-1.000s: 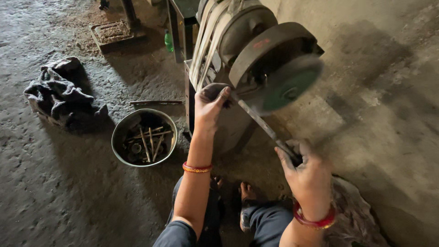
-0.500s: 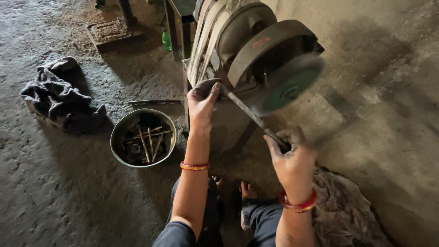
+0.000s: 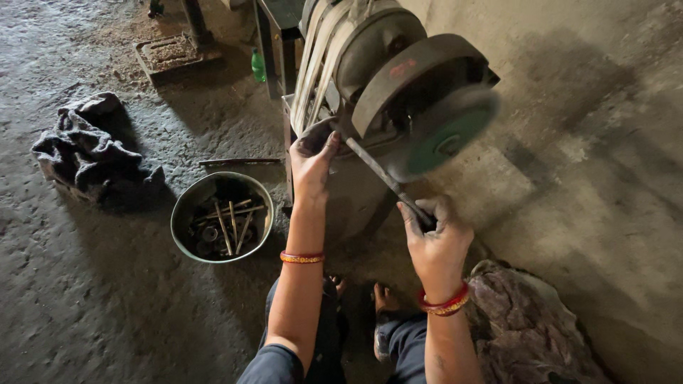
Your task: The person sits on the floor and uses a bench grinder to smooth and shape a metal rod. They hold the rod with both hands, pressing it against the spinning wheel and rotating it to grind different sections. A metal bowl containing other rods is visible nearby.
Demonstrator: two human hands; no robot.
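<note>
A long thin metal rod [image 3: 375, 171] slants from upper left to lower right under a spinning grinding wheel [image 3: 448, 135] with a green centre. My left hand [image 3: 313, 160] grips the rod's upper end beside the machine body. My right hand [image 3: 434, 235] is closed round the rod's lower end, just below the wheel. Both wrists wear red and gold bangles. The wheel is blurred by motion under a dark curved guard [image 3: 416, 71]. My knees and bare feet show below the hands.
A round metal bowl [image 3: 183, 206] of rods and small parts sits on the floor left of my left arm. A dark crumpled cloth [image 3: 89, 149] lies further left. Another cloth [image 3: 526, 327] is by my right knee. A belt-driven machine frame [image 3: 320, 57] stands behind.
My right hand has risen and shifted left, bringing the rod's lower end nearer the wheel. The left hand stays at the rod's upper end.
</note>
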